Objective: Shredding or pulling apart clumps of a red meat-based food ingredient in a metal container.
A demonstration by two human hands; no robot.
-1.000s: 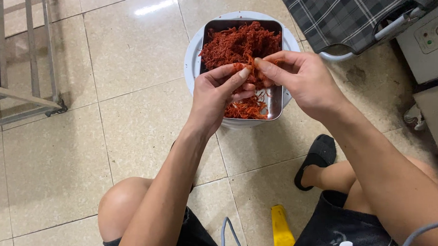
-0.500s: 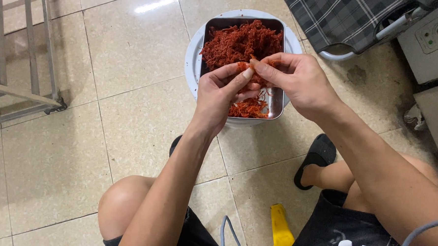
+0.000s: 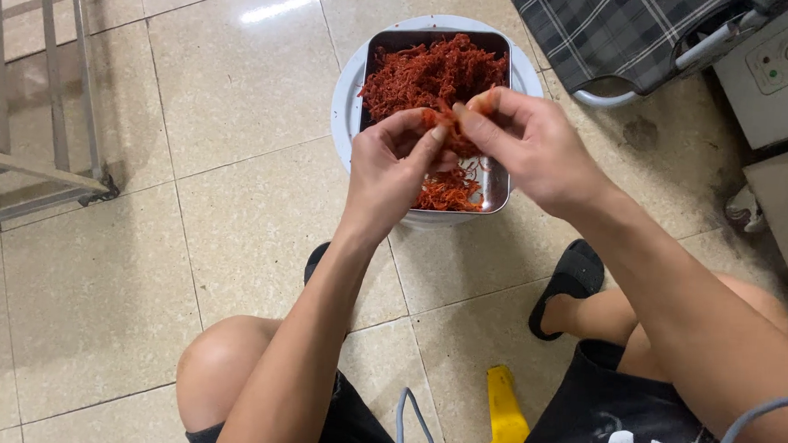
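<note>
Up close: a small clump of red shreds (image 3: 444, 124), stringy and tangled, pinched between left hand (image 3: 395, 164) and right hand (image 3: 526, 140), both grasping it by the fingertips just above the metal tray (image 3: 498, 192). Heaped across the far part of the tray, more red shreds (image 3: 432, 68); thin scatter near its front edge. Beneath the tray, a white round bucket (image 3: 345, 95) on the tiled floor (image 3: 236, 197). Right of the tray, a grey box (image 3: 777, 74) with a round dial and a small green mark.
</note>
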